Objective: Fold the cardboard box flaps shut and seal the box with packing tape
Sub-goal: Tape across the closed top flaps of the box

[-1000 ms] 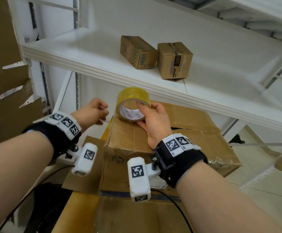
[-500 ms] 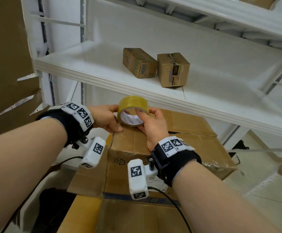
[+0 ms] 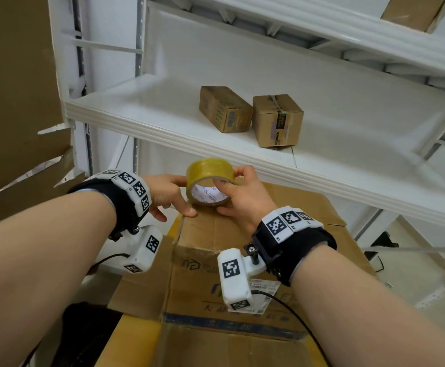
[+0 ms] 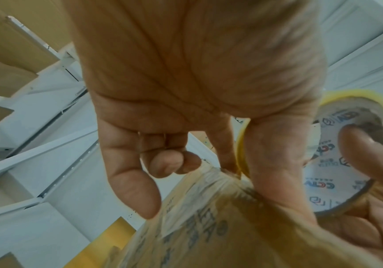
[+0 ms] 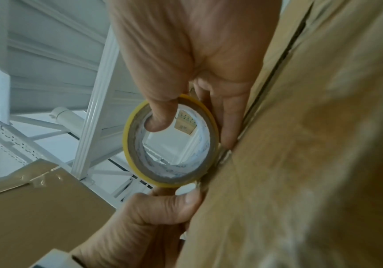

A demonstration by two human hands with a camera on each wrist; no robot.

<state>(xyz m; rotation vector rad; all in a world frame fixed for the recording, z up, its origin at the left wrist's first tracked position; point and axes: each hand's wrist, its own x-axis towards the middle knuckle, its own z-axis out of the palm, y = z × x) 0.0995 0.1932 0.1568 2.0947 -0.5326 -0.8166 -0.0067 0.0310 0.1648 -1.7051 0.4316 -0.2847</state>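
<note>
Head view: left hand point(image 3: 167, 193), off to side a second ago, now at tape roll point(image 3: 210, 181), thumb pressing box point(image 3: 242, 234) top, probably pinning tape end. Right hand point(image 3: 238, 197) grips roll, thumb inside core. Flaps closed; taping starting.
</note>
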